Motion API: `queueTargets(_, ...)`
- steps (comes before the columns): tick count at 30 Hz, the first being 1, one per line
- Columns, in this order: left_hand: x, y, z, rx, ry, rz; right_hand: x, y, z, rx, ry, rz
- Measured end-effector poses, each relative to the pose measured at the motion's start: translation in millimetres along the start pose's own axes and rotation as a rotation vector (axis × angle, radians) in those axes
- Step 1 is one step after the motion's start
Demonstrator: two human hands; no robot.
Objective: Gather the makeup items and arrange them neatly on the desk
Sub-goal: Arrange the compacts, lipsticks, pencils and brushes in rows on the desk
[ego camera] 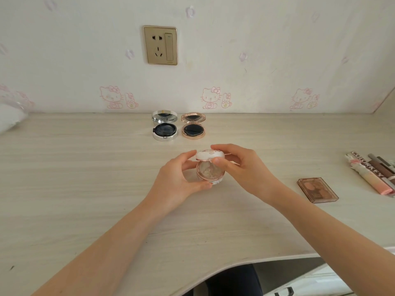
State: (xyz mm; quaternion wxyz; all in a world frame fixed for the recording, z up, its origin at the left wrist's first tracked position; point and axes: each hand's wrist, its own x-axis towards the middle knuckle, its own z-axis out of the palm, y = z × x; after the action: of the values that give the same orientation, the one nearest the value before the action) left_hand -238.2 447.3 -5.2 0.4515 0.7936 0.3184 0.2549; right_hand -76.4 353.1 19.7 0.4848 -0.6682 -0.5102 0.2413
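Observation:
Over the middle of the pale wooden desk (85, 178) I hold a round pink-and-white powder compact (210, 170). My left hand (181, 182) grips its base from the left and below. My right hand (241, 167) pinches its white lid (208, 155), which is tilted up and partly open. At the back, against the wall, a silver cushion compact (165, 130) and a rose-gold cushion compact (193, 130) stand side by side, both open with their mirrors up. A brown eyeshadow palette (317, 190) lies flat to the right.
Several lip glosses and pencils (372, 174) lie bunched at the desk's right edge. A white fluffy thing (9, 120) sits at the far left. A gold wall socket (160, 45) is above the compacts. The desk's front edge curves inward over a drawer (299, 285).

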Motion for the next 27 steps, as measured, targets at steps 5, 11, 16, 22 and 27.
queueTargets(5,1,-9,3,0.102,0.045,0.003,-1,8,3,-0.001,-0.017,0.031)
queueTargets(11,3,-14,4,0.136,0.050,0.019,-1,16,5,0.013,-0.018,0.041)
queueTargets(16,3,-15,4,0.126,0.039,0.007,2,16,2,-0.027,-0.052,0.038)
queueTargets(22,2,-15,4,0.106,0.052,0.002,2,16,2,-0.073,-0.060,0.039)
queueTargets(27,1,-12,5,0.117,0.064,0.009,7,11,0,-0.081,-0.071,0.056)
